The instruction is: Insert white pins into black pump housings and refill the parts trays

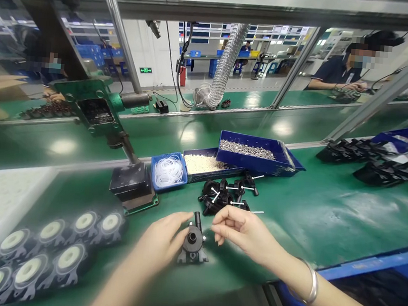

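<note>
Head view: a black housing with a short spout stands on the green tabletop, just below the centre of the frame, between the person's two hands. The left hand lies along its left side, thumb and forefinger apart at its edge; whether that grip clamps it cannot be told. The right hand, with a silver bracelet at the wrist, hovers just beside the housing on the right; its fingertips curl near one another, but whether this grip is closed on something small cannot be told.

Just above the hands lies a cluster of black fittings with white stems. Behind it sit a blue tray of clear rings, a long tray of cream pieces and, tilted over that one's right end, a blue tray of metal pins. A green-and-black press rises at upper left. Seven housings with pale rings fill the lower left; a blue bin occupies the lower right. A masked co-worker sits at upper right.
</note>
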{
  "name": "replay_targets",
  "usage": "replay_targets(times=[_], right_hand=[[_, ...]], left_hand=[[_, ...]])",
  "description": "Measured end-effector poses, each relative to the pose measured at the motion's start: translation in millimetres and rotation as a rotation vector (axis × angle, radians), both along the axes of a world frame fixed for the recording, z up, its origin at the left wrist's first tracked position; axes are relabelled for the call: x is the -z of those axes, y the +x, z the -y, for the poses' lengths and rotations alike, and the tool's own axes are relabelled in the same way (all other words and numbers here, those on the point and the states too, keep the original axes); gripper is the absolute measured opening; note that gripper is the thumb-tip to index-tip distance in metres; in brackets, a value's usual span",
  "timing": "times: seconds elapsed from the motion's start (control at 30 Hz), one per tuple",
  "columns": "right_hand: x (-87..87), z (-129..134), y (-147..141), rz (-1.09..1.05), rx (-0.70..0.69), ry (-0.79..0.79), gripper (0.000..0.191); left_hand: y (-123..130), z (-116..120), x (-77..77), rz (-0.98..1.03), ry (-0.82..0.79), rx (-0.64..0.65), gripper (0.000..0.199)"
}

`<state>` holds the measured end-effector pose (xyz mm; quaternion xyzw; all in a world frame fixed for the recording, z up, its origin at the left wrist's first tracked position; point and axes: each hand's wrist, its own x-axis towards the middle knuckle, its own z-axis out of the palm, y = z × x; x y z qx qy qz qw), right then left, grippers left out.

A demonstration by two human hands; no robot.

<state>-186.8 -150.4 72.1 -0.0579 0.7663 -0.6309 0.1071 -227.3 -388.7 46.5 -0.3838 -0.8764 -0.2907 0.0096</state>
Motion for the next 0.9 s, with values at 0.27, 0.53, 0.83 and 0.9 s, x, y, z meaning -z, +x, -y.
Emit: replay_targets(times=[0.27,0.53,0.83,0.9], right_hand=[[-0.6,19,15,-0.578,-0.166,0.366,0.012],[3.9,38,31,-0.715,-0.323,0.681,0.019],[15.7,34,36,-0.732,-0.373,0.849,0.033],[17.3,33,38,-0.762,-0.35,0.846,0.033]], left_hand=[[14,13,22.5,0.156,0.106,0.05,0.06],[21,6,35.0,0.309,0.241,0.098,0.07],[20,8,36.9,0.326,0.265,0.091,0.069],[20,8,37.2,0.333,0.26,0.088,0.07]])
